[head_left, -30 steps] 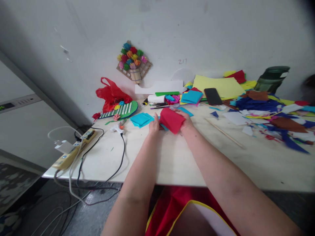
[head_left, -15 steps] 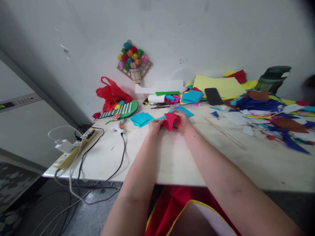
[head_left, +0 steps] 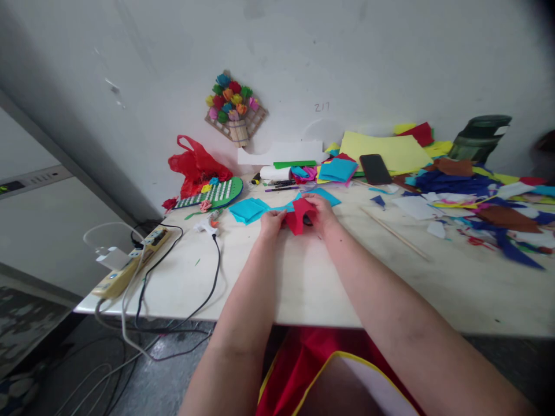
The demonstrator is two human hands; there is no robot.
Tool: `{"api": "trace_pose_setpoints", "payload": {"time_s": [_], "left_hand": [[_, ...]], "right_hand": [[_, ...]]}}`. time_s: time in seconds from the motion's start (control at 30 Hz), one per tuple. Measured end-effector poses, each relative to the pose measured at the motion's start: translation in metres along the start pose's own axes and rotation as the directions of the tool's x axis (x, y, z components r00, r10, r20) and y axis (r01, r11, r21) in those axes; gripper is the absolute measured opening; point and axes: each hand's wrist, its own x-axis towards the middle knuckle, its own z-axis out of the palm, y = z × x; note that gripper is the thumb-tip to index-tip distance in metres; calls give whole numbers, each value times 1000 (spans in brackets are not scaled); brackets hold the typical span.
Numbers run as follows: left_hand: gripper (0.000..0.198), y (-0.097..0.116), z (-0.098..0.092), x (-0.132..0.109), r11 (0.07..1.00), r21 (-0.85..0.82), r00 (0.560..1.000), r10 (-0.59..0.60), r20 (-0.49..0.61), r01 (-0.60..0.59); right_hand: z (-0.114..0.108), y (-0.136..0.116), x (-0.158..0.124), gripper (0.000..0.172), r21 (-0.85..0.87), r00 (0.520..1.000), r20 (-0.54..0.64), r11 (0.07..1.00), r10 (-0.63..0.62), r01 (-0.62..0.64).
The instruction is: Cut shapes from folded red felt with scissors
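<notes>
Both my hands meet over the far middle of the white table (head_left: 303, 277) on a small folded piece of red paper (head_left: 298, 215). My left hand (head_left: 272, 222) pinches its left side with closed fingers. My right hand (head_left: 319, 211) grips its right side, fingers curled over the fold. A stack of turquoise paper squares (head_left: 248, 209) lies just left of my hands, and more turquoise paper (head_left: 326, 196) lies behind them.
A glue gun (head_left: 207, 224) with black cord and a power strip (head_left: 130, 260) sit at the left. Red plastic bag (head_left: 197, 166), green paper craft (head_left: 212, 195), black phone (head_left: 375, 169) on yellow sheets, a wooden stick (head_left: 394, 234) and many coloured scraps (head_left: 485, 202) crowd the back and right.
The red paper was a broad open sheet a second ago; it is now folded down into a much smaller piece between my fingers. My hands stayed in the same spot.
</notes>
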Motion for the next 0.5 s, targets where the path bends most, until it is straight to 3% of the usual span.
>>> {"api": "trace_pose_setpoints", "payload": {"time_s": [0.1, 0.2, 0.27, 0.33, 0.43, 0.5], "left_hand": [[24, -1, -4, 2, 989, 131, 995, 75, -68, -66], [24, -2, -10, 7, 956, 256, 981, 171, -95, -142], [23, -4, -12, 10, 937, 309, 974, 203, -98, -164], [22, -6, -14, 12, 922, 349, 971, 217, -98, -170], [21, -6, -14, 12, 908, 383, 975, 212, -71, -170], [21, -4, -14, 9, 900, 401, 977, 210, -48, -174]], "right_hand": [[-3, 1, 5, 24, -130, 1000, -23, 991, 12, -15], [-8, 5, 12, 33, -467, 998, -26, 884, -49, 31], [-10, 10, 15, 37, -745, 994, 34, 660, -108, 97], [-9, 13, 13, 42, -915, 982, 131, 365, -137, 173], [-6, 15, 6, 42, -966, 950, 259, -26, -175, 259], [-4, 14, 3, 39, -959, 955, 252, -169, -157, 225]]}}
